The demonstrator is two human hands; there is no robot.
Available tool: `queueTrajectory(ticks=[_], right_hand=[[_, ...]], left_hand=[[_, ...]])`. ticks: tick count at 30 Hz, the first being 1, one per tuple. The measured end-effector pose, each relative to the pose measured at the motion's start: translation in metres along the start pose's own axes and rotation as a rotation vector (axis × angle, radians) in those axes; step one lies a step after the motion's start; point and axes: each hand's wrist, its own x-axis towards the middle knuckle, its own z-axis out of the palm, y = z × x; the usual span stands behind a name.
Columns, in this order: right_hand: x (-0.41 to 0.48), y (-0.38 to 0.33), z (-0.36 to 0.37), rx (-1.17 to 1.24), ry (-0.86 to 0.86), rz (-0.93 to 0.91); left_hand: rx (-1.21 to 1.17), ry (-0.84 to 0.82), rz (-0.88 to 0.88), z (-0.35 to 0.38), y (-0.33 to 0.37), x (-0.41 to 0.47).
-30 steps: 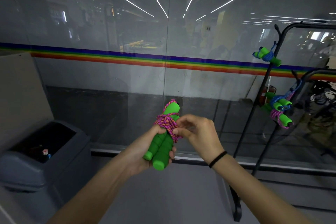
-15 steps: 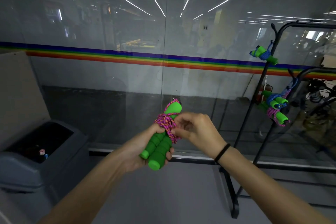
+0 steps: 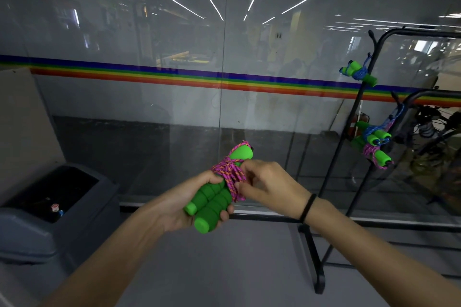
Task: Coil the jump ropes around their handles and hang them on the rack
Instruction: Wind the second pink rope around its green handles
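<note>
While the left hand point(image 3: 187, 204) clasps both green handles point(image 3: 212, 203) side by side, its grip wrapped firmly round their lower halves, the right hand point(image 3: 270, 183) pinches the pink rope point(image 3: 228, 173) where it is wound round the middle of the pair. That grip is closed on a strand, though the fingers hide which part of the rope it is. The step looks to be finishing the wrap: the loose end wants tucking under a tight turn while the handles are pressed together so the coil cannot slacken. The loop over the top of the handles is probably best left free for hanging. The bundle is held in the air before a glass wall point(image 3: 162, 112), well apart from the black rack point(image 3: 310, 257) on the right. One blue-roped bundle point(image 3: 356, 73) hangs high on the rack and more bundles point(image 3: 371, 143) hang lower down. A grey bin point(image 3: 30, 237) stands on the floor to the left. No obstacle shows between hands and rack, but the lower hook looks crowded, so a free peg would likely serve better.
</note>
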Motion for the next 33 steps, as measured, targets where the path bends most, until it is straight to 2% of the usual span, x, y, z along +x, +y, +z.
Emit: queueTrajectory(ticks=[5,12,15,19,21,22,25,26,30,33], right_hand=[[0.000,-0.009,0.006,-0.145,0.094,-0.070],[0.006,-0.024,0.016,-0.235,0.205,0.111],[0.009,-0.021,0.012,-0.128,0.195,0.159],[0.011,-0.015,0.004,0.233,0.008,0.306],[0.010,-0.016,0.001,0.327,0.022,0.338],[0.010,-0.017,0.001,0.255,0.054,0.317],[0.009,-0.022,0.010,-0.159,0.157,0.178],[0.009,-0.025,0.015,-0.214,0.178,0.150],[0.011,-0.033,0.031,-0.237,0.250,0.163],[0.009,-0.028,0.034,-0.223,0.299,0.107]], left_hand=[[-0.103,-0.015,-0.007,-0.003,0.000,-0.005],[-0.168,-0.004,0.048,0.002,-0.004,-0.005],[-0.167,0.025,0.098,0.000,-0.008,-0.003],[-0.129,0.056,0.139,-0.007,-0.011,-0.007],[-0.088,0.057,0.145,-0.009,-0.010,-0.009],[-0.060,0.061,0.154,-0.011,-0.010,-0.009],[-0.021,0.079,0.189,-0.011,-0.010,-0.009],[-0.025,0.073,0.201,-0.010,-0.011,-0.009],[0.028,0.057,0.249,-0.008,-0.008,-0.010],[0.068,0.053,0.208,-0.011,-0.008,-0.011]])
